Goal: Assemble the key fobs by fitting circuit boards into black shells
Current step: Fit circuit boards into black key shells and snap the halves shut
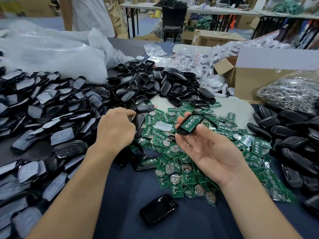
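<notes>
My right hand [207, 149] is palm up above a heap of green circuit boards [179, 163]. Its fingertips and thumb hold a black shell [190, 124] that has a green board seated inside. My left hand [115, 126] reaches forward with curled fingers and pinches the edge of another black shell [139, 120] lying at the rim of the board heap. A pile of empty black shells [155, 83] lies beyond both hands. One closed black fob [158, 208] lies alone on the dark table between my forearms.
Black parts with grey film [43, 109] cover the table's left side. More black shells [293, 138] are stacked at the right. A bag of metal pieces [290, 90], a cardboard box [259, 73] and clear plastic bags [51, 54] stand behind. A person [86, 12] stands at the far left.
</notes>
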